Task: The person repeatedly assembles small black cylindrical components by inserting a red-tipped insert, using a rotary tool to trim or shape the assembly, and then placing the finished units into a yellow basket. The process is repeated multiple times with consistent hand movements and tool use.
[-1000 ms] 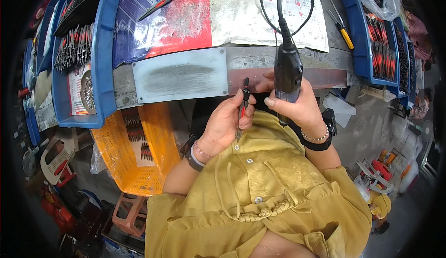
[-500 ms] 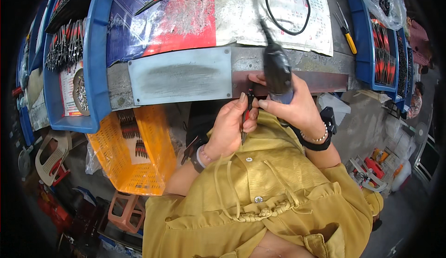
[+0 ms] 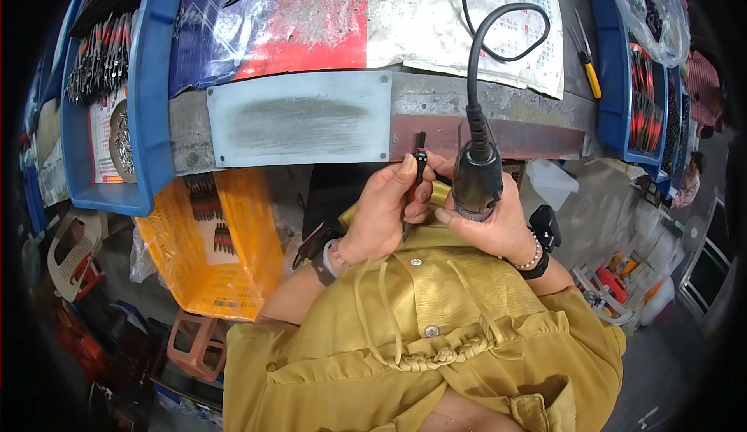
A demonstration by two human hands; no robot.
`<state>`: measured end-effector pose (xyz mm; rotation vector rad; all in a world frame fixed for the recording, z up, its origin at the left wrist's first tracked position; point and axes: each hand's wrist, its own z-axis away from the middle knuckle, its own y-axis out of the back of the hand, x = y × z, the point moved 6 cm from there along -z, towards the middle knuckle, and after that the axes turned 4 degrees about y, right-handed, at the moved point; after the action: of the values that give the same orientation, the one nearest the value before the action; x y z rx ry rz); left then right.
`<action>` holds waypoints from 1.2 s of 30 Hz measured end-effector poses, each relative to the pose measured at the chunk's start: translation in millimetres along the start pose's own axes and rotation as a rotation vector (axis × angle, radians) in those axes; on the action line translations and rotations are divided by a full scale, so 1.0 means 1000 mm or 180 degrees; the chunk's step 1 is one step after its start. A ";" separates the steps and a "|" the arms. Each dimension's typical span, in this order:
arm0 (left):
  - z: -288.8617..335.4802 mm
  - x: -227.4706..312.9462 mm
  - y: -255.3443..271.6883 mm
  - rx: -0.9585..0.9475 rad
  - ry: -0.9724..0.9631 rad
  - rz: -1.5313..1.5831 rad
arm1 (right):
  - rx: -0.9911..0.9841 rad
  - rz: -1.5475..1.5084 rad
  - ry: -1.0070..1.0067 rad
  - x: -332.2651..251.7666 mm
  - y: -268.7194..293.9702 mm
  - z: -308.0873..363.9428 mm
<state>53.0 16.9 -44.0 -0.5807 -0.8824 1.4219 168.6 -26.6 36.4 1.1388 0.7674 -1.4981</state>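
Note:
My left hand [image 3: 381, 210] is closed around a slim red-and-black tool [image 3: 420, 156], which stands upright near the bench edge with its black end up. My right hand [image 3: 498, 218] grips a black corded electric screwdriver [image 3: 478, 177]. Its cord [image 3: 472, 74] rises from the top of the body and loops over the bench. The fingertips of my right hand reach close to the red-and-black tool; whether they touch it I cannot tell. The screwdriver's bit is hidden by my hand. Left of my hands, a pale, smudged plate [image 3: 303, 82] is fixed along the bench edge.
Blue bins [image 3: 152, 89] on the left hold red-and-black pieces and a dish of small metal parts [image 3: 121, 140]. More such pieces fill a blue bin [image 3: 626, 132] on the right, beside a yellow-handled tool [image 3: 592, 78]. An orange basket [image 3: 210, 296] sits below the bench.
The electric screwdriver has tipped and come down toward me, away from the red-and-black tool's top. Its cord now arches upward. The left hand still holds the red-and-black tool.

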 end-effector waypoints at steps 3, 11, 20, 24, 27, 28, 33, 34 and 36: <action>0.000 -0.001 -0.001 0.0176 -0.0218 -0.0270 | -0.0092 -0.0090 -0.0254 0.001 0.003 0.000; 0.009 0.010 -0.005 0.0269 -0.0191 -0.0721 | 0.0452 -0.0890 0.1658 -0.039 0.021 -0.005; 0.006 0.015 -0.002 0.0053 0.0093 -0.0505 | 0.0225 0.0049 -0.0305 -0.008 0.017 -0.040; 0.006 0.009 0.002 0.0064 0.0133 -0.0336 | 0.0192 0.0046 -0.0311 0.000 0.017 -0.043; 0.006 0.008 0.000 0.0090 0.0114 -0.0213 | 0.0016 0.0540 -0.0117 -0.001 0.018 -0.044; 0.006 0.007 0.000 0.0130 0.0127 -0.0174 | 0.0009 0.0530 -0.0138 -0.001 0.018 -0.044; 0.007 0.007 0.000 0.0307 0.0080 -0.0328 | 0.0037 0.0537 -0.0065 0.000 0.019 -0.047; 0.007 0.007 -0.001 0.0264 0.0025 -0.0348 | 0.0046 0.0557 -0.0033 0.001 0.019 -0.047; 0.007 0.008 -0.001 0.0249 -0.0025 -0.0390 | 0.0063 0.0568 -0.0005 0.002 0.018 -0.047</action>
<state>47.5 23.3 -37.8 -0.4547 -0.8502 1.3421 198.3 10.2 20.1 1.1886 0.6338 -1.3599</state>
